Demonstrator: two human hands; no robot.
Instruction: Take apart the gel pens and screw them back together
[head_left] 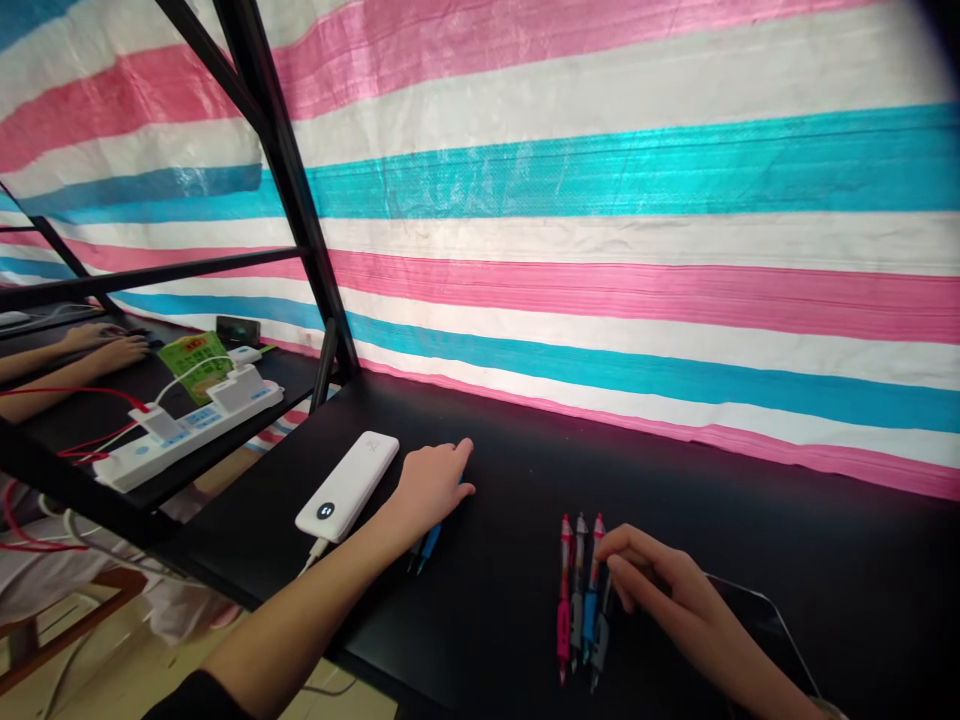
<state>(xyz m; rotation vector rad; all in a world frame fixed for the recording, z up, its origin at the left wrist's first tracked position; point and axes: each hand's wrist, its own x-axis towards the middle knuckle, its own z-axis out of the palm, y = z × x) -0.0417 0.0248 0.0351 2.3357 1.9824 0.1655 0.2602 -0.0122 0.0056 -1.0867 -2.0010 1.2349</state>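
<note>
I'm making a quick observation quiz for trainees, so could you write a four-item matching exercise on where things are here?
Column 1
1. power bank
2. pink pen
3. power strip
4. right hand

Column 2
A. at the right side of the row of pens
B. on the neighbouring table, with plugs in it
C. at the left end of the row of pens
D. lying to the left of the left hand

Pairs: 1-D, 2-C, 3-B, 4-A

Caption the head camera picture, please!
Left hand over a blue pen, right hand at four pens side by side.
</note>
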